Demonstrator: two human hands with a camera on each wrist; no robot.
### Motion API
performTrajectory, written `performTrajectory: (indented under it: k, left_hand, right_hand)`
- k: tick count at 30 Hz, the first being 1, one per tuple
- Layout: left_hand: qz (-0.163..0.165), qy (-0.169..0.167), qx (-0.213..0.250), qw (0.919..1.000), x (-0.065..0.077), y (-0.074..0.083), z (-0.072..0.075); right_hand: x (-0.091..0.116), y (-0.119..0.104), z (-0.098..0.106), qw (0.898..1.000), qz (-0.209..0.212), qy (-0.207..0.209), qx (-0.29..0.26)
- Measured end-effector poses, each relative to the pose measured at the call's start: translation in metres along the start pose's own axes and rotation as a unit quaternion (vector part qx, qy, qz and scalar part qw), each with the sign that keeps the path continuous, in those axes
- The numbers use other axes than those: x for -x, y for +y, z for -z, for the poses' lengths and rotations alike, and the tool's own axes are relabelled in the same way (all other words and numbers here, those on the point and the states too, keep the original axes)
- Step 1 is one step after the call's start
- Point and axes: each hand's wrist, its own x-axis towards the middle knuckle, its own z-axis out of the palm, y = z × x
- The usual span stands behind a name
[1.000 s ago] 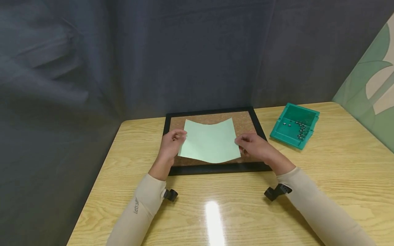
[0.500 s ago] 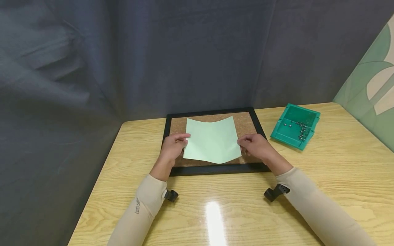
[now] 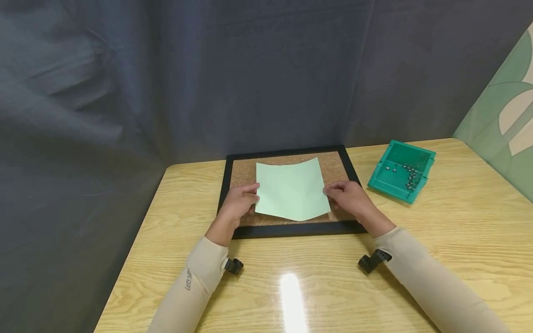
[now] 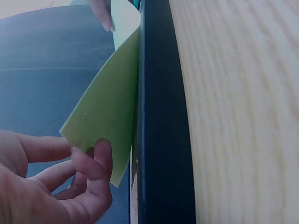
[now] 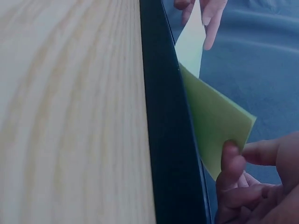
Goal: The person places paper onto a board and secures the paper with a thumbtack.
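A pale green sheet of paper [image 3: 291,192] sags in the middle above a cork board [image 3: 243,173] with a black frame [image 3: 291,230]. My left hand [image 3: 236,203] pinches its left edge, the thumb on one side and fingers on the other. At the opposite edge my right hand [image 3: 347,198] pinches the sheet between thumb and fingers. Both wrist views show the side edges of the paper [image 4: 105,93] raised and its middle dipping low behind the frame. Whether the sheet touches the cork cannot be told.
A teal open box [image 3: 389,185] stands on the wooden table [image 3: 458,231] to the right of the board, with several small metallic pieces [image 3: 411,178] inside. A dark curtain [image 3: 266,78] hangs behind the table and down its left side.
The paper has shifted slightly to the right over the board. My left hand moved right with it, its fingers straighter along the edge; my right hand moved a little right.
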Motion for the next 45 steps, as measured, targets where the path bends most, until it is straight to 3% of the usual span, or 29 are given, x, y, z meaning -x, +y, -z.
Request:
performTrajectory:
  k: [10, 18, 38, 45]
  left_hand:
    - [-0.001, -0.007, -0.012, 0.9999, -0.0001, -0.0028, -0.0009]
    - [0.002, 0.001, -0.013, 0.9999, -0.0002, -0.0010, -0.0025]
    - [0.012, -0.009, -0.015, 0.9998, -0.0020, -0.0045, -0.0036]
    - [0.026, -0.004, -0.012, 0.9996, -0.0019, -0.0036, -0.0047]
  right_hand:
    - [0.0000, 0.0017, -0.0005, 1.000, 0.004, -0.006, -0.011]
    - [-0.0020, 0.0038, -0.0012, 0.999, 0.031, 0.028, -0.023]
    - [-0.0010, 0.0080, -0.0044, 0.997, 0.039, 0.040, 0.045]
    - [0.0002, 0.0071, -0.0038, 0.997, 0.044, 0.023, 0.056]
